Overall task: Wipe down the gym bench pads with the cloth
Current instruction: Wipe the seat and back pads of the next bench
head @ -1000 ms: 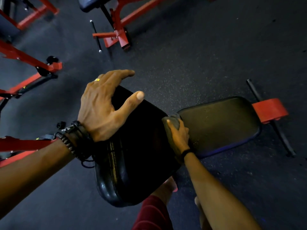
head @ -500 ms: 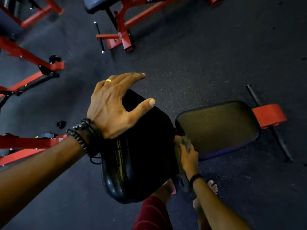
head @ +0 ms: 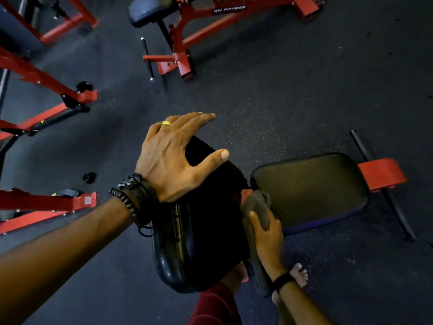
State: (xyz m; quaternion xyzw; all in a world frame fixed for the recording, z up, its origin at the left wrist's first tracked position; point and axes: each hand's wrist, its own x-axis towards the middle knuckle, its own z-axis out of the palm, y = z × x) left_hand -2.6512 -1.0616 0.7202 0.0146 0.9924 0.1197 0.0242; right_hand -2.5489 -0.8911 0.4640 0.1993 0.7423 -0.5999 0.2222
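Our left hand (head: 173, 158) rests with fingers spread over the far top edge of the raised back pad (head: 199, 231), holding nothing. Our right hand (head: 267, 238) grips the grey cloth (head: 257, 205) against that pad's right edge, at the gap beside the flat seat pad (head: 311, 188), above the dark floor (head: 281, 90).

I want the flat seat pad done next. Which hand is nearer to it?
Right. The right hand holds the cloth at the seat pad edge; the left hand rests on the raised back pad.
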